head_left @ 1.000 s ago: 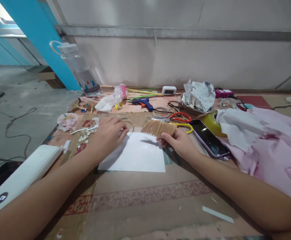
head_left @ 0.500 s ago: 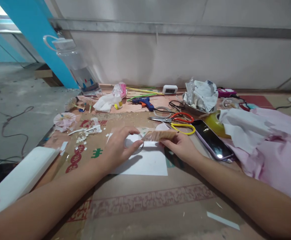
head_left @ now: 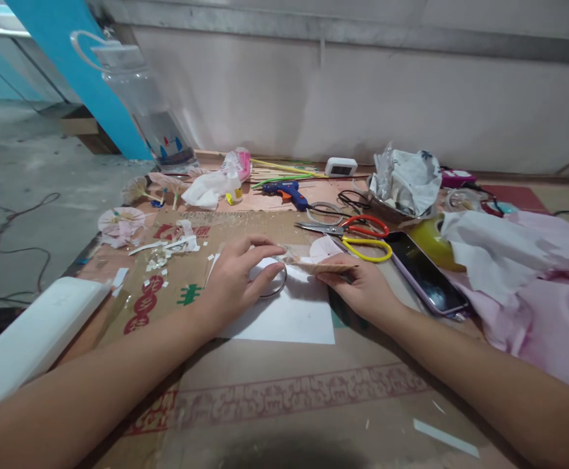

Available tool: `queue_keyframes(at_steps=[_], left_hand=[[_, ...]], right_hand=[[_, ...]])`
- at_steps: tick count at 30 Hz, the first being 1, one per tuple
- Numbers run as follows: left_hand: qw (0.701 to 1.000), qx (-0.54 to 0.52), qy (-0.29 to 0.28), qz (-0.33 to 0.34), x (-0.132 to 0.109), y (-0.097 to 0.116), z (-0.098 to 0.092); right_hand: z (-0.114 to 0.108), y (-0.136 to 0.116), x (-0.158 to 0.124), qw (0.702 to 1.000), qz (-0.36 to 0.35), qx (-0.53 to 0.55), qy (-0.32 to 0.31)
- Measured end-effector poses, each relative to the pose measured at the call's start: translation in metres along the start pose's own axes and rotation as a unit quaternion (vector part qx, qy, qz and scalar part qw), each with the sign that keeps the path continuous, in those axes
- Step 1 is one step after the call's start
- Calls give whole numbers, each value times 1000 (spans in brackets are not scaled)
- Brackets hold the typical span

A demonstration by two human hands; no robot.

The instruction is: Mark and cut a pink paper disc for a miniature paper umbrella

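Note:
My left hand (head_left: 238, 279) rests on a white sheet of paper (head_left: 289, 314) and curls round a thin clear ring (head_left: 273, 281). Its fingertips meet the left end of a bundle of thin tan sticks (head_left: 320, 263). My right hand (head_left: 362, 287) pinches the right end of that bundle, holding it level just above the sheet. A small pink paper fan (head_left: 324, 247) lies right behind the bundle. The sheet lies on brown cardboard (head_left: 284, 397).
Behind the hands lie orange and yellow scissors (head_left: 357, 234), a blue glue gun (head_left: 287, 191), a phone (head_left: 425, 273), a yellow tape roll (head_left: 425, 242) and a bowl of crumpled plastic (head_left: 404, 182). Pink cloth (head_left: 533, 293) spreads at the right. A white box (head_left: 30, 335) and a water bottle (head_left: 142, 104) stand left.
My left hand moved right onto the sheet, bringing the ring with it, and met the stick bundle. My right hand lowered the bundle. The camera tipped down.

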State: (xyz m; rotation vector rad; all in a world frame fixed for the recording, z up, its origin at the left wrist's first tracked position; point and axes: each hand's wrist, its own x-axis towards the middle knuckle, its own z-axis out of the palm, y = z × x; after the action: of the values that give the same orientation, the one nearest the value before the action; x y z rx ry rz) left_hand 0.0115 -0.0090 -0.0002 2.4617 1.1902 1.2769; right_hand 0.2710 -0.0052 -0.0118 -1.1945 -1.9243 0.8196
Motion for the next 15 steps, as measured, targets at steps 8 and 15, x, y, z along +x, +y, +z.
queue_keyframes(at_steps=[8,15], left_hand=[[998,-22,-21,52,-2,3,-1],[998,-33,-5,50,-1,6,-5]], right_hand=[[-1,2,1,1000,-17,-1,-1],[1,1,0,1000,-27,-11,-1]])
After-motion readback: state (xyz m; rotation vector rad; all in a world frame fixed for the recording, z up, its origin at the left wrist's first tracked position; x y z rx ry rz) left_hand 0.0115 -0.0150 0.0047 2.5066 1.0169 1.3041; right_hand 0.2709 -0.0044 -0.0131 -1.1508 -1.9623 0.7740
